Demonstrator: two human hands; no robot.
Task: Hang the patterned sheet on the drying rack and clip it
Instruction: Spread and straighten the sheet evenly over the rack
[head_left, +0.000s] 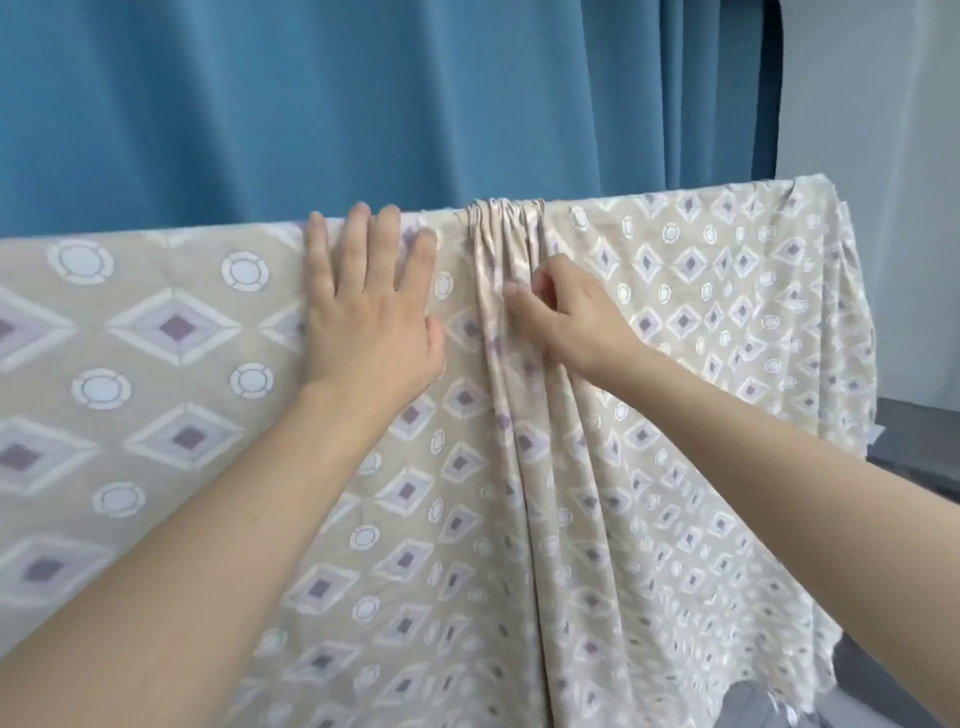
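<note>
**Hands on the draped sheet**

Left hand (363, 306) lies flat with fingers straight and spread, pressing the patterned sheet (649, 415) near its top edge. Behind hangs a blue curtain (363, 98). That beige sheet, printed with diamonds and circles, drapes over a rail hidden beneath it. Right hand (566, 317) has fingers curled, pinching the bunched folds (506, 228) gathered at the top middle.

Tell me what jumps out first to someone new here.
The beige patterned sheet draped across the frame, bunched into tight folds at top centre. The left hand presses flat beside them; the right hand pinches the gathered cloth. A blue curtain fills the background.
</note>
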